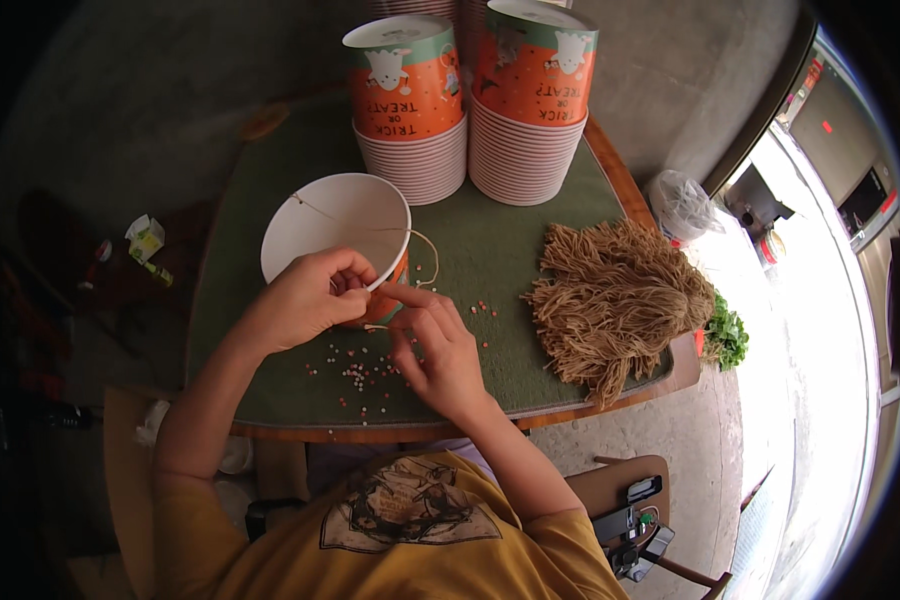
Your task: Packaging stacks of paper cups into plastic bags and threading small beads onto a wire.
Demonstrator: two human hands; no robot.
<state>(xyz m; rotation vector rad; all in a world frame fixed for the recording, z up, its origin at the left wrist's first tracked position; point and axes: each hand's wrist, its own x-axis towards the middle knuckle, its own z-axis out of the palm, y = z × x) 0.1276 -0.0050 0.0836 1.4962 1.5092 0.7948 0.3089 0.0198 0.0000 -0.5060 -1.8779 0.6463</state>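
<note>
A grey wall (210, 90) is seen behind the wood-edged table (320, 434), whose top is covered by a dark green mat (240, 250). At the left, in shadow, a small white-and-green box (145, 238) can be made out, with a yellowish item (158, 272) just below it (its kind cannot be told). Nearer, a brown cardboard box (128, 470) is placed beside the table. Past the right edge, a crumpled clear plastic bag (680, 205) and a leafy green plant (727, 337) are shown, with the ground beyond washed out by bright light. At the lower right, dark devices (625, 525) are set on a brown chair (610, 482), surrounded by concrete floor (700, 440)
</note>
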